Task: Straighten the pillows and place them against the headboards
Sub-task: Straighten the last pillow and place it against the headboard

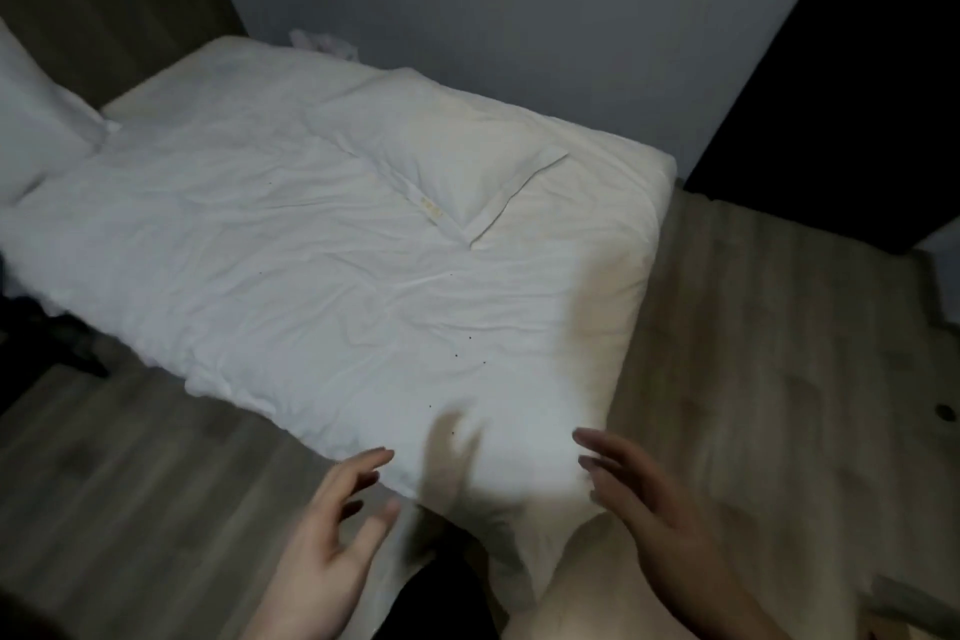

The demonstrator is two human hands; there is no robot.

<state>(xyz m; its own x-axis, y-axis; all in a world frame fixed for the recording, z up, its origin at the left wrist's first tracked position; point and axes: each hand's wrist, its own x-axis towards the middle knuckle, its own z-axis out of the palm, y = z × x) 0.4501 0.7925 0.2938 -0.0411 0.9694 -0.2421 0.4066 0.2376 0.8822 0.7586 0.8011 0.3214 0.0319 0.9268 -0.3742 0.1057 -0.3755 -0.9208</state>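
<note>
A white pillow (436, 156) lies flat and askew on the rumpled white duvet (291, 265), toward the foot end of the bed near the far wall. A second white pillow (36, 130) leans at the left edge of the view against the brown wooden headboard (104, 5). My left hand (332, 541) hovers at the near corner of the bed, fingers spread, holding nothing. My right hand (649, 509) is also spread and empty, just right of that corner. Both hands are well short of the flat pillow.
Wood-look floor (779, 379) surrounds the bed on the near and right sides. A grey wall (519, 5) runs behind the bed. A dark panel (857, 68) stands at the right. Dark items (47, 338) lie on the floor at the left. My dark trousers (441, 603) show below.
</note>
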